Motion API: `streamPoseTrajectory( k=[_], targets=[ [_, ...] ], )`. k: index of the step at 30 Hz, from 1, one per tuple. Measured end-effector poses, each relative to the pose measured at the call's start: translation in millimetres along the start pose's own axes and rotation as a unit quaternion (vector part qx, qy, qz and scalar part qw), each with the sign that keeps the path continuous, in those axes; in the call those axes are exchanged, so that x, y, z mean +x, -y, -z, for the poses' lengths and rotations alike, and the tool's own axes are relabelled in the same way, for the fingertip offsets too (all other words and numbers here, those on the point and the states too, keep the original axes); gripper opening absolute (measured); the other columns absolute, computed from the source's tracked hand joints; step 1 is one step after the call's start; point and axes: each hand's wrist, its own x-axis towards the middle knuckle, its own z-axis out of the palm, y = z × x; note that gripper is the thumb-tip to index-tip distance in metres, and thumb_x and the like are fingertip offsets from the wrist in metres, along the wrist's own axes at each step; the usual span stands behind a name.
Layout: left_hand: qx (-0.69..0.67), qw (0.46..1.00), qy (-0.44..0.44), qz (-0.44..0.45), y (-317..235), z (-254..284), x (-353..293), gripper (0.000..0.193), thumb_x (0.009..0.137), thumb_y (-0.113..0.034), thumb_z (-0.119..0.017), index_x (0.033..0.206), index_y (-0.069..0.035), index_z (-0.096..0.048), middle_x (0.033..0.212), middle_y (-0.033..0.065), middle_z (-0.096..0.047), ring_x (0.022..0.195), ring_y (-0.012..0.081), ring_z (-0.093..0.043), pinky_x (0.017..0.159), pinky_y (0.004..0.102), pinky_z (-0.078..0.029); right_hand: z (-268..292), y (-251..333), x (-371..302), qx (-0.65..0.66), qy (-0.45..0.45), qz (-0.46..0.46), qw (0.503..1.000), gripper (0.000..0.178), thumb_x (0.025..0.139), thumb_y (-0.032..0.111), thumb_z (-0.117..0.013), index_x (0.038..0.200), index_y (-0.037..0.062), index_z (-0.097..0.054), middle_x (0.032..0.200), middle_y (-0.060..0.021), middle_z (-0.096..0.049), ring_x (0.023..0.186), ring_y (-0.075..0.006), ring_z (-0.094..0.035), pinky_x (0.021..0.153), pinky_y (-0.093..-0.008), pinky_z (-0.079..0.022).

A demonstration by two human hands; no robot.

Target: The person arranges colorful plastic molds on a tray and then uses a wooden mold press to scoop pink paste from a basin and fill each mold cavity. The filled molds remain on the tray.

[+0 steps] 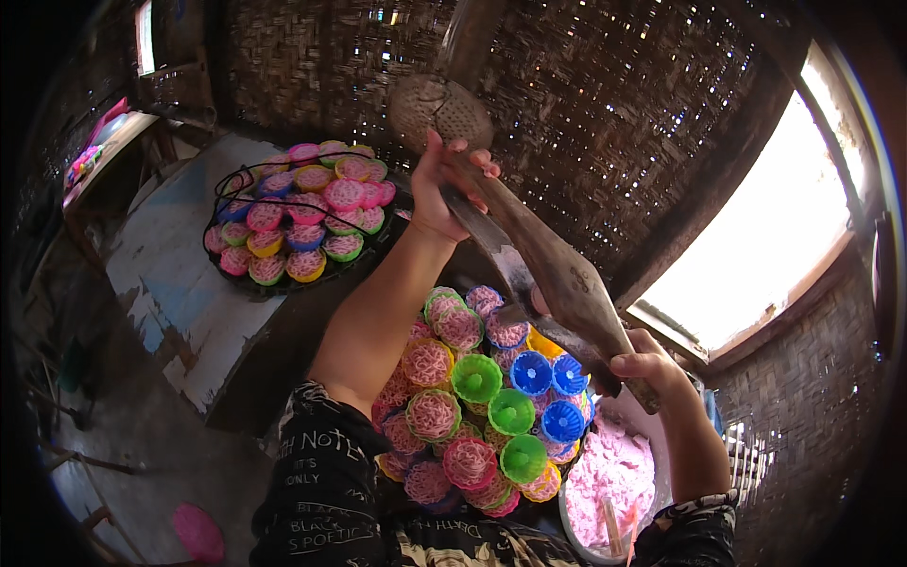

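Note:
My left hand (442,189) is closed round the far end of a long wooden hand press (557,255) with two lever-like arms. My right hand (654,367) grips its near end. The press slants above the cups, from upper left to lower right. Beyond my left fingers shows a round perforated disc (436,111); I cannot tell whether it joins the press. Below lie many fluted cups filled with pink strands (470,461). Among them, several green cups (511,412) and blue cups (530,373) have no strands in them.
A basin (663,472) of pink dough (612,463), with a flat stick (612,529) in it, stands at the lower right. On a worn table (179,236) at left, a dark wire-handled basket (281,287) holds more filled cups. A woven wall (605,104) and bright window (756,236) lie beyond.

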Motion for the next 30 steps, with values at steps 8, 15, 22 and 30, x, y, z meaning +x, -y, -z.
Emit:
streamPoseTrajectory(
  k=[8, 15, 22, 30],
  targets=[
    [-0.004, 0.999, -0.009, 0.036, 17.6, -26.1, -11.5, 0.049, 0.089, -0.059, -0.042, 0.088, -0.014, -0.061, 0.083, 0.011, -0.06, 0.089, 0.0304, -0.055, 0.08, 0.0388, -0.047, -5.0, -17.7, -34.6, 0.088, 0.018, 0.021, 0.996, 0.066, 0.073, 0.044, -0.063, 0.109, -0.0101, -0.053, 0.085, -0.0166, -0.063, 0.073, -0.0207, -0.063, 0.065, -0.0294, -0.05],
    [0.106, 0.994, 0.04, 0.009, 0.0, -121.1, 18.6, 0.068, 0.087, -0.065, -0.038, 0.123, -0.01, -0.052, 0.089, 0.0083, -0.059, 0.095, 0.0261, -0.052, 0.092, 0.0429, -0.042, -1.5, -12.3, -48.3, 0.068, 0.145, 0.033, 0.986, 0.107, 0.077, 0.079, -0.034, 0.141, -0.0055, -0.017, 0.127, -0.0256, -0.046, 0.099, -0.0286, -0.058, 0.079, -0.041, -0.048],
    [0.05, 0.998, 0.036, 0.026, 3.8, -98.0, -28.3, 0.065, 0.089, -0.063, -0.033, 0.127, -0.012, -0.049, 0.077, 0.001, -0.056, 0.08, 0.0201, -0.054, 0.092, 0.0446, -0.042, 0.6, -39.4, -42.1, 0.068, 0.111, -0.063, 0.989, 0.099, 0.082, 0.075, -0.03, 0.137, -0.0066, -0.028, 0.122, -0.024, -0.051, 0.099, -0.031, -0.058, 0.082, -0.041, -0.046],
    [0.039, 0.995, -0.089, -0.033, 4.2, -63.9, -75.2, 0.054, 0.092, -0.058, -0.034, 0.118, -0.015, -0.054, 0.066, -0.0026, -0.054, 0.066, 0.0159, -0.054, 0.077, 0.0411, -0.046, 5.6, -38.9, -42.4, -0.059, 0.002, -0.127, 0.99, 0.069, 0.088, 0.062, -0.042, 0.12, 0.0021, -0.055, 0.09, -0.0097, -0.065, 0.076, -0.0183, -0.061, 0.068, -0.0314, -0.049]
  ],
)
